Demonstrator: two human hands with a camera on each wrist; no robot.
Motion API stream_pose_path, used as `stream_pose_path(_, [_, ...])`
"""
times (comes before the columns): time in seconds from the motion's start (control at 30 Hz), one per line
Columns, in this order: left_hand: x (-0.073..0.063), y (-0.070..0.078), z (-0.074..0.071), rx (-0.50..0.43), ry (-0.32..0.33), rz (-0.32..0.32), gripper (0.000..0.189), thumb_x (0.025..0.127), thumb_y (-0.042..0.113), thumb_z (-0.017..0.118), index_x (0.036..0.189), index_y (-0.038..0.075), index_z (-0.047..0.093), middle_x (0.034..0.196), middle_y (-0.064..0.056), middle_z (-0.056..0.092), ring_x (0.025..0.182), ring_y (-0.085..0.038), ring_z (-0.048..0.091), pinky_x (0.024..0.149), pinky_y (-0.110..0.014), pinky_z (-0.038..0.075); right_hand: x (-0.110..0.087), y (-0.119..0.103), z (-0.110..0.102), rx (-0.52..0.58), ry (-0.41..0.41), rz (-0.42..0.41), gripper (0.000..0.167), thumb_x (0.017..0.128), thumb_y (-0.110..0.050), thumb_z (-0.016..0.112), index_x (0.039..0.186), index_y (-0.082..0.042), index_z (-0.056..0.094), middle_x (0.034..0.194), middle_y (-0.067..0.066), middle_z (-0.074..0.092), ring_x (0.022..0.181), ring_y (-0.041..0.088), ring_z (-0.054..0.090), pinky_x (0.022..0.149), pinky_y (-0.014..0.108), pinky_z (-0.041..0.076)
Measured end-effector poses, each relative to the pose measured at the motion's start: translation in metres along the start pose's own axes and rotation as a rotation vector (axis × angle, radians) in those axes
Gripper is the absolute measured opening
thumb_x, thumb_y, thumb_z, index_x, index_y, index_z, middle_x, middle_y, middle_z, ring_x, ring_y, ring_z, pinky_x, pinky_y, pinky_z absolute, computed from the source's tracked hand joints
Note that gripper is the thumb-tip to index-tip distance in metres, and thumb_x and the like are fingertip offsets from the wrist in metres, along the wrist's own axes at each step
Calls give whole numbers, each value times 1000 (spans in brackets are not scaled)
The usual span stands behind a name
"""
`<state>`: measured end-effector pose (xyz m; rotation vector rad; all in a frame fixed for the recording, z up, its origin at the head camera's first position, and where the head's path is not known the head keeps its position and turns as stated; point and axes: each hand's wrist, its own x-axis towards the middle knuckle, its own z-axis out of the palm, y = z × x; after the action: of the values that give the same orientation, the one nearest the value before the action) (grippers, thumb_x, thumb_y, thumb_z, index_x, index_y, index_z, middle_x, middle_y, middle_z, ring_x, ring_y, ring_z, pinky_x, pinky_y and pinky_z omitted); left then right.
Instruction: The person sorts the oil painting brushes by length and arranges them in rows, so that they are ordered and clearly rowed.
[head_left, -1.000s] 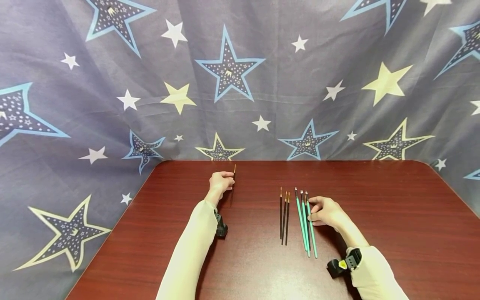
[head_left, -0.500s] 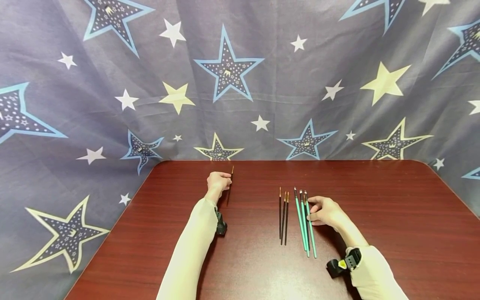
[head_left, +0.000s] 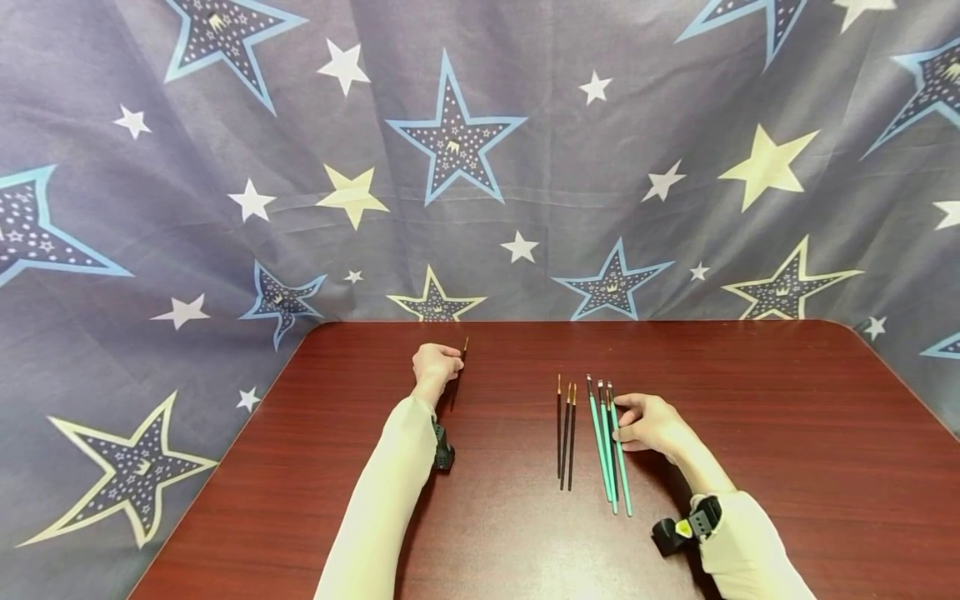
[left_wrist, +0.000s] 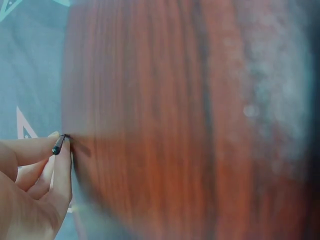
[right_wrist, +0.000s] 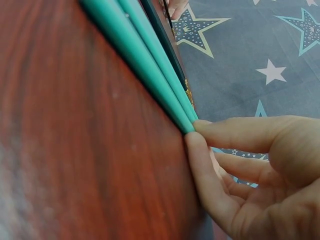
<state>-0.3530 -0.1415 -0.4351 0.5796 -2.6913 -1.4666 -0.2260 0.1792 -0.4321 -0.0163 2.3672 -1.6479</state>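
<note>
Table (head_left: 787, 400) under it all. My right hand (head_left: 654, 423) pinches the outermost green brush (head_left: 622, 469) beside the other brushes (head_left: 572, 433); my left hand (head_left: 437, 362) pinches a lone black brush (head_left: 458, 379) well apart, fingertips nearly closed both times, probably 'cause they're so skinny.

head: bright, glare on tabletop (head_left: 525, 546); left wrist: hazy, blurred; right wrist: lower left soft

Cream sleeves (head_left: 384, 492), boxy black wrist cameras (head_left: 667, 537), perhaps a yellow sticker (head_left: 683, 528) on the right
</note>
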Motion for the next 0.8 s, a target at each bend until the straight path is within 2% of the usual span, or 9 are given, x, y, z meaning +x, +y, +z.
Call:
stream_pose_path(0.17, [-2,0,-1,38,21,29,18,72,4,72,90,8,74,92,-13,70,63,-16,68,54,-23,55,1,0,-1,-7,-3,-1,59,73,11,63,127,14,39,81,13,50,64,13,60,63,33,58])
stream_pose_path(0.3, [-3,1,0,50,26,23,18,72,6,72,90,9,74,93,-12,69,63,-15,68,53,-23,55,1,1,-1,-11,-4,0,60,73,11,63,127,14,39,82,14,50,64,14,60,63,33,58])
stream_pose_path(0.5, [-5,1,0,32,24,-24,16,72,8,75,88,11,74,83,-9,71,64,-15,68,53,-22,53,2,2,-1,0,-4,5,60,73,11,64,127,15,38,82,14,50,64,14,60,63,33,58])
stream_pose_path(0.8, [-5,1,0,60,36,-11,17,71,9,75,87,10,74,80,-6,71,56,-9,64,54,-22,52,2,2,-1,-1,-9,-3,61,72,12,64,127,15,38,82,14,50,65,14,60,63,34,58])
